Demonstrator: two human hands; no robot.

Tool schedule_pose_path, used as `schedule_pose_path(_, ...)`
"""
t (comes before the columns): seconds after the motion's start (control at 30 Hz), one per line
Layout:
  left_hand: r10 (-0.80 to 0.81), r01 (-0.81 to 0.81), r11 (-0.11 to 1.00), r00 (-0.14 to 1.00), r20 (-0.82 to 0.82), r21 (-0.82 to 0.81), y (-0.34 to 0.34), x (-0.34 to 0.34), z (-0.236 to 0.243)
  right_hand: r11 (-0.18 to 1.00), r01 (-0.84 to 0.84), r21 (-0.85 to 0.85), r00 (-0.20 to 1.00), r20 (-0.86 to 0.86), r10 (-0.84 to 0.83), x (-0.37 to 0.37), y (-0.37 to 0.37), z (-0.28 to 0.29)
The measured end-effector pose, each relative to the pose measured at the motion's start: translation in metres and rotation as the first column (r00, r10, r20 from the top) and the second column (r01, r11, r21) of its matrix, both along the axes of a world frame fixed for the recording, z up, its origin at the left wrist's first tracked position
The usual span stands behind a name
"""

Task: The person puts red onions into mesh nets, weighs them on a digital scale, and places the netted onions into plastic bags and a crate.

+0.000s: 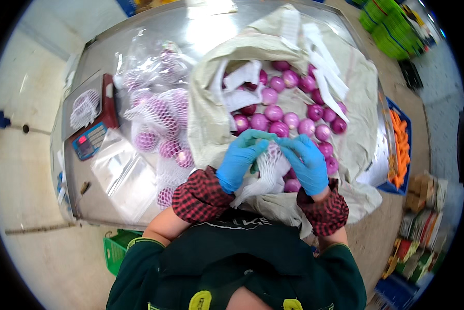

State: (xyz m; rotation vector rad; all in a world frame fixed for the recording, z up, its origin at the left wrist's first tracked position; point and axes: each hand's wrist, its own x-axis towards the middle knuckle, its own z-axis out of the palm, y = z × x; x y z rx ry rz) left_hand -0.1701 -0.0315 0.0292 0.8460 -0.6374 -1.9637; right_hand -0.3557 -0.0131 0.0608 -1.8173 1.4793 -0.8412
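Note:
My left hand [238, 161] and my right hand [307, 164], both in blue gloves, meet over an open woven sack [209, 129] of purple onions [273, 113]. Their fingers are pinched on the top of a white mesh net sleeve [268, 168], which hangs between them; I cannot make out whether anything is inside it. Pale strips of white padding [320, 62] lie along the sack's mouth. Just left of my left hand, several net-wrapped onions [169, 148] and clear bags [119, 175] lie on the steel table [87, 201].
At the left are a scale [100, 111] with netting on its pan and a blue keypad [88, 140]. A blue crate of carrots [397, 150] stands beyond the right edge, green crates [392, 28] at back right, cardboard boxes [418, 191] at right, and a green basket [116, 248] below left.

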Motion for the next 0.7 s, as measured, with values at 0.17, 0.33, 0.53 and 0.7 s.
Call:
schedule_pose_path(0.17, -0.192, 0.193, 0.976, 0.981, -0.017, 0.096, -0.004, -0.014, -0.039, 0.875, 0.143, -0.462, 0.969, -0.116, -0.22, 0.01, -0.006, -0.016)
schedule_pose_path(0.33, -0.188, 0.233, 0.962, 0.944, -0.272, 0.143, -0.014, -0.011, -0.056, 0.948, 0.308, -0.084, 0.929, 0.241, -0.281, 0.004, 0.006, -0.041)
schedule_pose_path(0.53, -0.178, 0.36, 0.868, 0.868, -0.463, 0.342, -0.01, -0.045, -0.002, 0.94, 0.237, 0.246, 0.692, 0.636, -0.341, -0.029, -0.021, -0.083)
schedule_pose_path(0.7, -0.435, 0.504, 0.848, 0.84, 0.325, -0.166, -0.05, -0.029, -0.063, 0.858, -0.204, 0.471, 0.742, 0.647, -0.179, -0.074, -0.058, -0.077)
